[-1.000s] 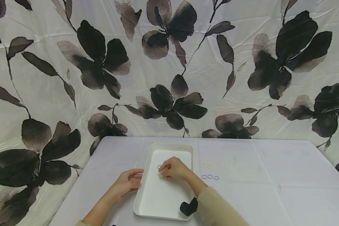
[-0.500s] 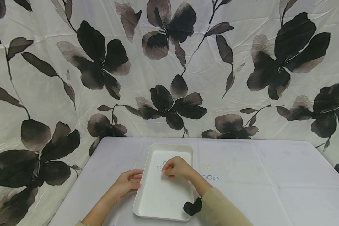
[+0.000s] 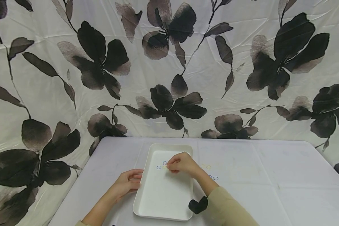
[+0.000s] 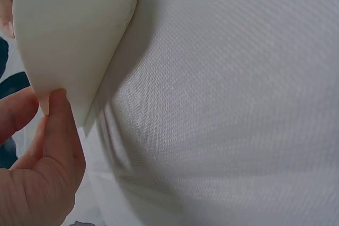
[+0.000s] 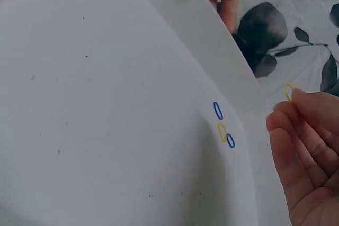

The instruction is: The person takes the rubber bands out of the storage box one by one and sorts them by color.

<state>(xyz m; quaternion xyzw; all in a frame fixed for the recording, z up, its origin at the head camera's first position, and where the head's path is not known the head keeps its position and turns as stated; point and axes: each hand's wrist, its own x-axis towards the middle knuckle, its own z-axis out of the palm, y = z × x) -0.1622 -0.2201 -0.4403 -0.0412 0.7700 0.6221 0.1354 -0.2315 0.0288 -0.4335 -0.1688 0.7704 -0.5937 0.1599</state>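
A white tray (image 3: 163,199) lies on the table, its left rim held by my left hand (image 3: 127,183); in the left wrist view the fingers (image 4: 61,130) press its outer wall. My right hand (image 3: 182,164) is above the tray's far half. In the right wrist view, its thumb and fingertips pinch a thin yellow ring (image 5: 288,92). Close together on the tray floor lie a blue ring (image 5: 218,110), another yellow ring (image 5: 222,132) and a second blue ring (image 5: 230,141).
On the white-covered table (image 3: 257,191), right of the tray, lie pale yellow rings (image 3: 208,167) and blue rings (image 3: 216,178), partly hidden by the right forearm. A black heart-shaped piece (image 3: 198,205) sits at the right sleeve. Flower-patterned cloth (image 3: 169,103) hangs behind the table.
My right hand has moved right and slightly away over the tray, uncovering the blue rings and one yellow ring there. The right forearm now covers part of the table's rings. The left hand stays put.
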